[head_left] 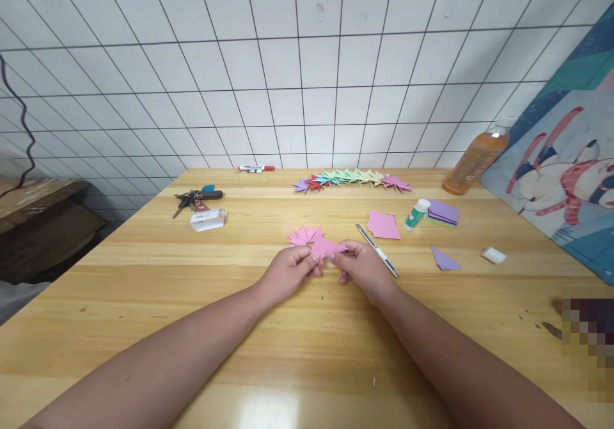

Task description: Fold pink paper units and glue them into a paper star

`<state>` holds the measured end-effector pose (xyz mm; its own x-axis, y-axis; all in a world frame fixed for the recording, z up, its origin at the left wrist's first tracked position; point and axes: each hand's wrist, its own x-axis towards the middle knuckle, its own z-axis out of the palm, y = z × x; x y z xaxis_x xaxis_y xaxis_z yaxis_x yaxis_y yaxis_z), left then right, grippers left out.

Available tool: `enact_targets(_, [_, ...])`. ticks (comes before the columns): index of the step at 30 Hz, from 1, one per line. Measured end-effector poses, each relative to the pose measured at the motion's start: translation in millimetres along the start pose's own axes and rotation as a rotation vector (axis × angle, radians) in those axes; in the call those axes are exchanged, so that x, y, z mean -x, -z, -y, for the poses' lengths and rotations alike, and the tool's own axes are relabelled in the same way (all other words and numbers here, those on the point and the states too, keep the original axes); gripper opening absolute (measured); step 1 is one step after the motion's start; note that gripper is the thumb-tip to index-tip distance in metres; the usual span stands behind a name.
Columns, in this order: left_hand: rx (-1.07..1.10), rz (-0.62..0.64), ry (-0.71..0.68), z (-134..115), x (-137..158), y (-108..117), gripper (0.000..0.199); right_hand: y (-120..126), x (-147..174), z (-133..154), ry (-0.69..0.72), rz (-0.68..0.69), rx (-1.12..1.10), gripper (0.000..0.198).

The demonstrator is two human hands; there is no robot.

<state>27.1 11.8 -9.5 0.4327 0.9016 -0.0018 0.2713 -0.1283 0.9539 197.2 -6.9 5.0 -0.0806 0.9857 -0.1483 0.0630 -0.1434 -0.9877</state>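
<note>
A pink folded paper triangle (325,247) is pinched between my two hands above the middle of the table. My left hand (293,268) grips its left side, thumb on top. At its right tip, my right hand (359,264) holds on with thumb and fingers. Just behind my left hand lies a pink pointed paper fan (305,234), partly hidden by the triangle. Beside my right hand a utility knife (378,250) rests slantwise, with a stack of pink paper squares (383,224) beyond it.
A colourful row of folded paper stars (352,178) lies along the wall. To the right are a glue stick (417,215), purple paper squares (443,211), a purple triangle (444,259), an eraser (494,255) and a bottle (474,159). Keys (196,199), a small box (208,220) and a marker (256,169) lie left.
</note>
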Motion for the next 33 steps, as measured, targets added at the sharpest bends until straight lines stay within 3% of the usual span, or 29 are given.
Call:
enact_targets(6, [0.061,0.015,0.062,-3,-1,1,0.034,7,-6,-6,0.013,-0.043,-0.051,0.024])
enact_targets(15, [0.167,-0.068,0.137,1,-5,4,0.032,27,-10,-3,-0.006,-0.145,-0.22,0.026])
enact_targets(19, [0.205,-0.062,0.092,-3,-2,4,0.033,25,-9,-2,0.004,-0.109,-0.167,0.027])
enact_targets(24, [0.073,0.022,0.044,-7,1,4,0.034,15,-7,-5,0.038,-0.014,-0.068,0.023])
enact_targets(33, [0.081,0.073,0.082,0,-2,8,0.03,14,-7,-8,0.042,0.014,-0.045,0.025])
